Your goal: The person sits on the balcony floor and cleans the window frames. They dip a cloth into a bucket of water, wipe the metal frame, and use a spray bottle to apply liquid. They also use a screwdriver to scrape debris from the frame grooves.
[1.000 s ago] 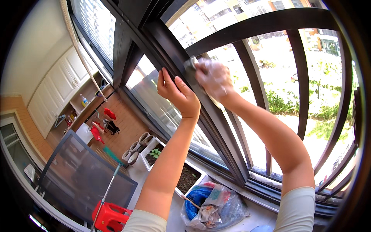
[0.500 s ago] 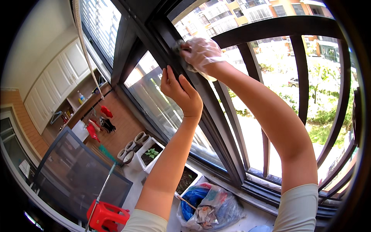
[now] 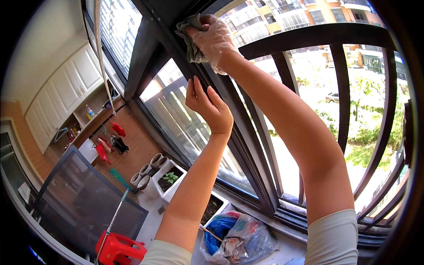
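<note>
Taking the view as a clock face, a cloth (image 3: 190,44) sits high up, just short of 12 o'clock, against the dark window frame (image 3: 255,174). It is grey-green, crumpled into soft folds, with a loose part hanging below the fingers. The right hand (image 3: 215,40), in a clear, wrinkled plastic glove (image 3: 221,51), grips it in bent fingers. The left hand (image 3: 210,108) is bare and empty, a little toward 12 from the centre, fingers loosely bent and thumb held apart; whether its fingertips touch the frame, I cannot tell.

At half past five, a see-through plastic bag (image 3: 263,238) bears red and green marks too unclear to read. Near 9, a bottle (image 3: 90,111) stands on a shelf, its label too small to make out. A pale sheet of paper (image 3: 25,192) hangs between 8 and 9, its surface unreadable too. Black bars (image 3: 344,97) curve between 1 and 4, a red stool (image 3: 121,252) stands at 7, and a white planter (image 3: 160,189) holds a green plant (image 3: 170,177) at half past seven.
</note>
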`<move>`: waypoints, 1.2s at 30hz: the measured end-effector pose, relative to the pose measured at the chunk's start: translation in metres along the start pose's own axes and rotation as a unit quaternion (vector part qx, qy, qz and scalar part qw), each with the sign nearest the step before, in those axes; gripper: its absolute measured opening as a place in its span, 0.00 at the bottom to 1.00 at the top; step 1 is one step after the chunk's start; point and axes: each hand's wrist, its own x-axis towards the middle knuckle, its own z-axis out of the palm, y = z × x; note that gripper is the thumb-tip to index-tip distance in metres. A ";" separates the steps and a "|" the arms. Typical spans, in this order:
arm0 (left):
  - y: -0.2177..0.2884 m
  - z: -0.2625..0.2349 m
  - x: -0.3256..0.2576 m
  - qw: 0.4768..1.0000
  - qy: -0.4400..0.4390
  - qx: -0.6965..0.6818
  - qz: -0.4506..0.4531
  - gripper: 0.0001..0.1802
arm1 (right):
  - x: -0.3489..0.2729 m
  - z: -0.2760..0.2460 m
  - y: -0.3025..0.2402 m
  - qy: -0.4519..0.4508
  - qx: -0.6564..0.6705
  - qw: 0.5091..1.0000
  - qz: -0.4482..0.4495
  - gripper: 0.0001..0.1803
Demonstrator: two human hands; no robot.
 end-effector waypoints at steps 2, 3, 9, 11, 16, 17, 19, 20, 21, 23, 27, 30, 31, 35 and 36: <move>0.001 -0.002 0.001 1.000 0.003 0.005 0.008 0.20 | -0.001 0.013 -0.010 0.038 -0.010 0.999 -0.012 0.24; 0.003 -0.002 0.001 1.000 0.002 -0.001 0.002 0.20 | 0.001 0.020 -0.011 0.062 -0.050 0.997 -0.009 0.22; 0.005 -0.005 0.000 0.998 -0.013 -0.045 -0.040 0.21 | 0.020 0.034 -0.002 0.024 0.026 0.999 0.015 0.19; 0.003 -0.006 0.000 0.998 -0.013 -0.047 -0.037 0.21 | 0.017 0.041 -0.008 0.047 -0.005 0.999 0.012 0.21; 0.005 -0.008 -0.002 0.997 -0.006 -0.057 -0.056 0.21 | 0.030 0.039 0.000 0.004 -0.155 0.987 -0.035 0.21; 0.005 -0.008 -0.002 0.996 -0.009 -0.061 -0.058 0.21 | 0.029 0.036 0.000 -0.008 -0.149 0.988 -0.039 0.21; 0.003 -0.008 -0.004 0.996 -0.007 -0.063 -0.059 0.21 | 0.019 0.028 0.005 0.007 -0.141 0.989 -0.043 0.20; 0.002 -0.009 -0.002 0.997 -0.005 -0.061 -0.056 0.21 | 0.013 0.026 -0.003 0.003 -0.108 0.994 -0.033 0.20; 0.001 -0.010 -0.001 0.997 -0.003 -0.059 -0.053 0.21 | 0.010 0.027 -0.008 0.029 -0.080 0.996 -0.018 0.20; 0.002 -0.010 0.000 0.997 0.004 -0.061 -0.055 0.21 | 0.006 0.032 -0.017 0.080 -0.023 0.996 0.012 0.21; 0.005 -0.011 -0.001 0.996 0.000 -0.068 -0.066 0.21 | 0.006 0.032 -0.022 0.106 -0.057 0.992 0.025 0.22; 0.003 -0.012 0.000 0.996 0.002 -0.069 -0.064 0.21 | 0.017 0.033 -0.020 0.152 -0.103 0.982 0.031 0.25; 0.004 -0.012 -0.001 0.996 0.001 -0.069 -0.064 0.21 | 0.025 0.033 -0.014 0.139 -0.101 0.985 0.028 0.26; 0.003 -0.010 0.000 0.994 0.000 -0.079 -0.071 0.22 | 0.022 0.033 -0.024 0.128 -0.303 0.943 0.043 0.25; 0.002 -0.011 -0.001 0.994 -0.006 -0.085 -0.075 0.22 | 0.022 0.032 -0.022 0.095 -0.208 0.973 0.031 0.24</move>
